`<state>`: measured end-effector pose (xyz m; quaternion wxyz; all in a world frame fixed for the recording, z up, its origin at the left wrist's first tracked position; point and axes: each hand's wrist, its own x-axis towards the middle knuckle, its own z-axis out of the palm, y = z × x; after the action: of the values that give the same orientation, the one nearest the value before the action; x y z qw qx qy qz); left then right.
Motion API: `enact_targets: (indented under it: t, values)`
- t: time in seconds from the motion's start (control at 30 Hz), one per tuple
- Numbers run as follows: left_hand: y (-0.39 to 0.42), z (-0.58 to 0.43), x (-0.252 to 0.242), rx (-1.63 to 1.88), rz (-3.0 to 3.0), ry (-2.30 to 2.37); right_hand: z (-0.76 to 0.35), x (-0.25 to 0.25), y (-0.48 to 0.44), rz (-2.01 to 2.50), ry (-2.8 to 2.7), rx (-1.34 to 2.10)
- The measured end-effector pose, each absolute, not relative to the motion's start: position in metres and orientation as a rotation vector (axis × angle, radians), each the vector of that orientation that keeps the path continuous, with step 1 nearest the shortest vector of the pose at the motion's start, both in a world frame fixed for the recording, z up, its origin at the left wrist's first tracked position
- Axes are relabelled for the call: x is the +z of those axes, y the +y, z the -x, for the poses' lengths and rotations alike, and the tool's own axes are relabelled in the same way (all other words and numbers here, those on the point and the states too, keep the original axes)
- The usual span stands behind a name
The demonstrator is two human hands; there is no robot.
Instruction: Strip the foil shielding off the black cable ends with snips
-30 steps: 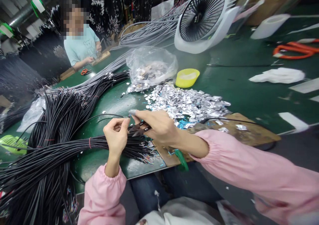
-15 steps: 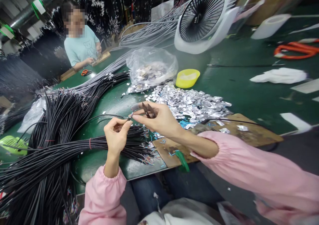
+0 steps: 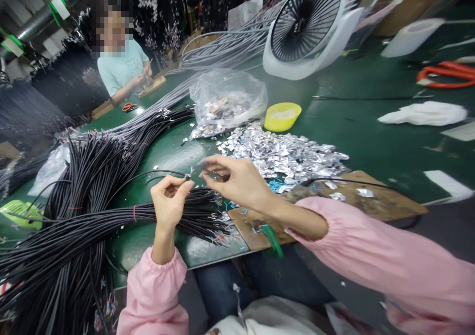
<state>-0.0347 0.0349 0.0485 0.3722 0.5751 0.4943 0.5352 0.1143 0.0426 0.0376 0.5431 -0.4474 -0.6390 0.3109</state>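
Note:
My left hand (image 3: 168,201) is closed, with thumb and forefinger pinching a black cable (image 3: 186,177) near its stripped end. Small coloured wires stick up from that end. Just to the right, my right hand (image 3: 237,181) is curled around dark two-bladed snips (image 3: 222,175), now mostly hidden by the fingers. Its fingertips are a small gap away from the wire ends. Below both hands lies a tied bundle of black cables (image 3: 148,211) with coloured wire ends. Behind my right hand spreads a heap of silver foil scraps (image 3: 293,154).
A clear plastic bag (image 3: 230,97) of scraps, a yellow dish (image 3: 282,117) and a white fan (image 3: 308,28) stand behind. Orange-handled scissors (image 3: 445,75) lie at right. A brown board (image 3: 389,196) is at the table edge. A co-worker (image 3: 122,68) sits across the table.
My right hand has drawn slightly away from the cable end and turned, so the snips' blades hardly show. The left hand keeps its pinch on the cable, whose wires now stand visible.

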Motion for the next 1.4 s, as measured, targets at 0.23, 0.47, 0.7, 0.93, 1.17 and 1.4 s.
enact_targets:
  t: [0.23, 0.47, 0.7, 0.93, 1.17, 1.4]
  values:
    - [0.031, 0.032, 0.044, 1.408, -1.639, 1.314, -0.116, 0.043, 0.035, 0.927, -1.395, 0.833]
    - [0.033, 0.034, 0.045, 1.28, -1.644, 1.288, -0.115, 0.04, 0.036, 0.934, -1.382, 0.899]
    - [0.033, 0.035, 0.045, 1.291, -1.677, 1.275, -0.116, 0.04, 0.035, 0.931, -1.367, 0.892]
    - [0.035, 0.038, 0.046, 1.164, -1.675, 1.251, -0.116, 0.043, 0.037, 0.934, -1.277, 1.018]
    - [0.034, 0.038, 0.046, 1.301, -1.884, 1.163, -0.118, 0.05, 0.04, 0.898, -1.026, 1.596]
    - [0.03, 0.037, 0.042, 1.619, -2.349, 1.181, -0.115, 0.045, 0.037, 1.0, -1.364, 1.109]
